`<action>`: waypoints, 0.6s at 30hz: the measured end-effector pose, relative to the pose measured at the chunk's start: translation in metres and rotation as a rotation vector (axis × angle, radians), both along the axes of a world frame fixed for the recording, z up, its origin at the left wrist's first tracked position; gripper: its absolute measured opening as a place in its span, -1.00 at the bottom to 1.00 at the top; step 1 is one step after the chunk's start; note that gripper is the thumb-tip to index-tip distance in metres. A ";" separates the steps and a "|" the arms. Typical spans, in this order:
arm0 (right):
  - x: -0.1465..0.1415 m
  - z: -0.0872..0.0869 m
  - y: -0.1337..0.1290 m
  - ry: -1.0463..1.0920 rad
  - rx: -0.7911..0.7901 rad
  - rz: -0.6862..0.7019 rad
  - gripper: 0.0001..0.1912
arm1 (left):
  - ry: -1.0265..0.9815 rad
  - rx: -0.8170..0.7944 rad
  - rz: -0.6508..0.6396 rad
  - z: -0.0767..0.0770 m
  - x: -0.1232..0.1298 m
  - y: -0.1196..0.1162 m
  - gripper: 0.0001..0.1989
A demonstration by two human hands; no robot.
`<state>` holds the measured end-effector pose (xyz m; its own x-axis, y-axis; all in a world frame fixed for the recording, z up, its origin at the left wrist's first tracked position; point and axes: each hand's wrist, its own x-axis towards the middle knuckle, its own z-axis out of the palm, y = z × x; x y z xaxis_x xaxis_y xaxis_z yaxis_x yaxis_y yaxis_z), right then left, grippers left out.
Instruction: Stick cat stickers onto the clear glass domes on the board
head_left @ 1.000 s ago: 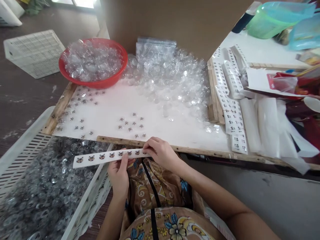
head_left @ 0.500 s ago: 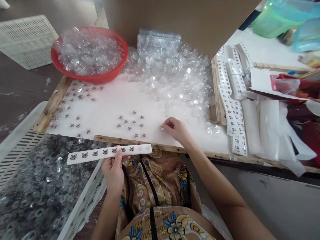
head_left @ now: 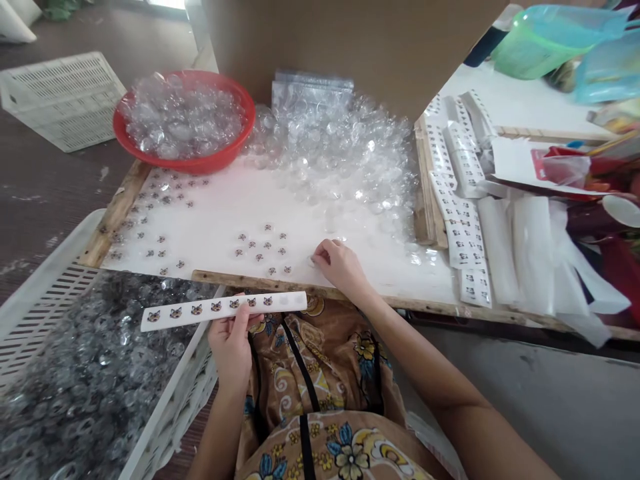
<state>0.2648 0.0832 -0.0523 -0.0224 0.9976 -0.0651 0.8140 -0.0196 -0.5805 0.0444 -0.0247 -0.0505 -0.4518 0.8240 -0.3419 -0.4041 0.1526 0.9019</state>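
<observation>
My left hand [head_left: 231, 343] pinches a white strip of cat-face stickers [head_left: 205, 309] between thumb and fingers, below the table's front edge. The stickers sit in a row, and the strip's right end is bare. Over the white tabletop [head_left: 210, 213], my right hand [head_left: 341, 267] is closed, thumb and index finger pinched at a tiny pale piece too small to name. Left of it lies a loose group of clear discs bearing cat faces [head_left: 259, 257]. More such discs [head_left: 161, 239] are scattered at the table's left side. A heap of plain clear plastic pieces [head_left: 345, 147] spreads behind my right hand.
A red basin [head_left: 235, 157] of clear pieces stands at the back left. Below left is a white crate [head_left: 165, 393] full of small clear items. Sticker sheets [head_left: 463, 230] and white rolls [head_left: 533, 253] lie right of a wooden edge [head_left: 430, 213]. A brown panel [head_left: 350, 47] rises behind.
My right hand has shifted slightly left over the tabletop, still pinched; the dark mark at its fingertips now looks pale. My left hand keeps the sticker strip. The view has moved a little.
</observation>
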 end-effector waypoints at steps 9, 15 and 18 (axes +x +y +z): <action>-0.002 -0.002 -0.005 0.027 0.030 0.007 -0.87 | 0.002 -0.020 0.008 -0.002 -0.001 -0.004 -0.62; -0.015 0.003 -0.003 0.296 -0.004 0.065 -0.82 | 0.031 -0.031 -0.003 -0.005 -0.002 -0.001 -0.60; 0.007 0.005 0.006 0.137 0.145 -0.058 -0.82 | 0.023 -0.019 -0.003 -0.005 -0.007 0.001 -0.65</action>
